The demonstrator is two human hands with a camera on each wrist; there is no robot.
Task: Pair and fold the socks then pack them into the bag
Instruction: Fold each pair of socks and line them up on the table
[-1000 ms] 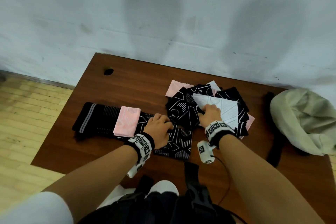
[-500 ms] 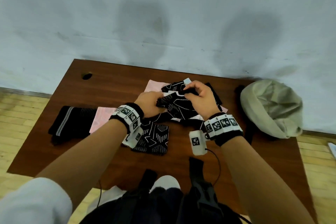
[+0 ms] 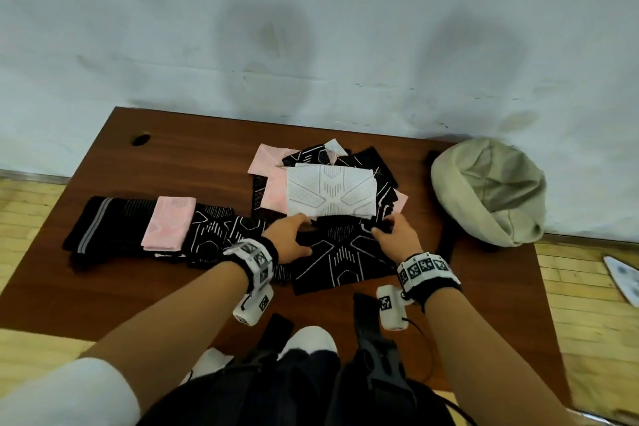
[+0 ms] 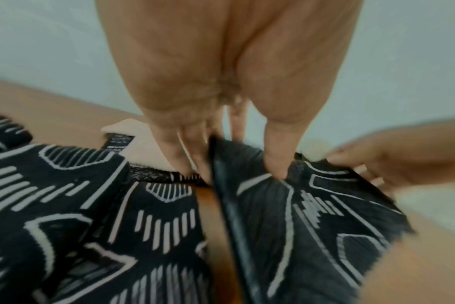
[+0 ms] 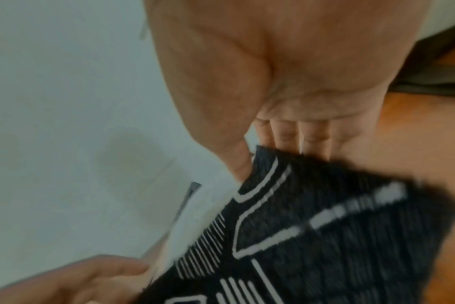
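Socks are lying across the brown table [image 3: 166,156]: a folded row [image 3: 138,228] at left, a loose pile [image 3: 328,183] farther right. Left hand [image 3: 288,240] and right hand [image 3: 397,239] are each pinching an end of a black patterned sock [image 3: 340,261] at the near edge. Beige bag [image 3: 491,190] is sitting far right.

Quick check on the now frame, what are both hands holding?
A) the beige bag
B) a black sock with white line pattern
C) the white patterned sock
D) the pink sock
B: the left hand and right hand each pinch a far corner of the black patterned sock at the table's near side; the white sock lies untouched on the pile behind, and the beige bag sits apart to the right.
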